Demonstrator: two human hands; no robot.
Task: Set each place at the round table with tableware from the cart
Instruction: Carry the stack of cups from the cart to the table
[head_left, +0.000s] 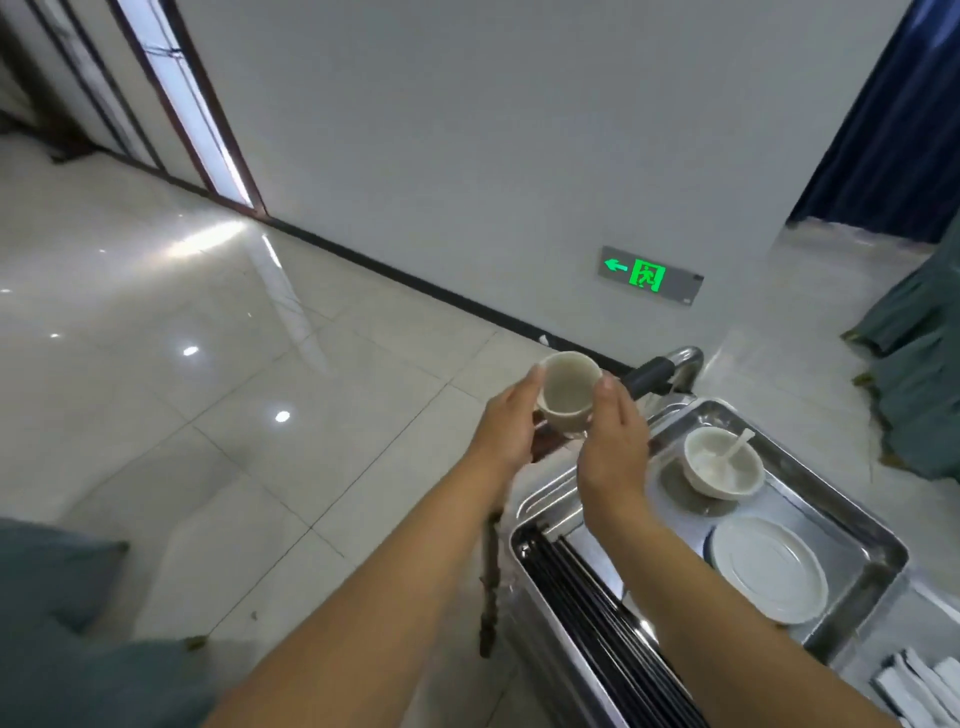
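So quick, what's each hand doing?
Left hand: holds the cup from its left side.
Right hand: holds the cup's other side.

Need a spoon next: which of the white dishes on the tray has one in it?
The bowl at the tray's far end, sitting on a saucer; the plate is bare.

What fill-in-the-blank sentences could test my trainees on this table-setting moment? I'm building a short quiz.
1. Both hands hold a small white ____ between them, the left hand and the right hand on either side.
2. A spoon rests inside the white ____ on the metal tray.
3. The exit sign on the wall glows ____.
4. The black chopsticks lie along the tray's ____ edge.

Missing words: cup; bowl; green; left
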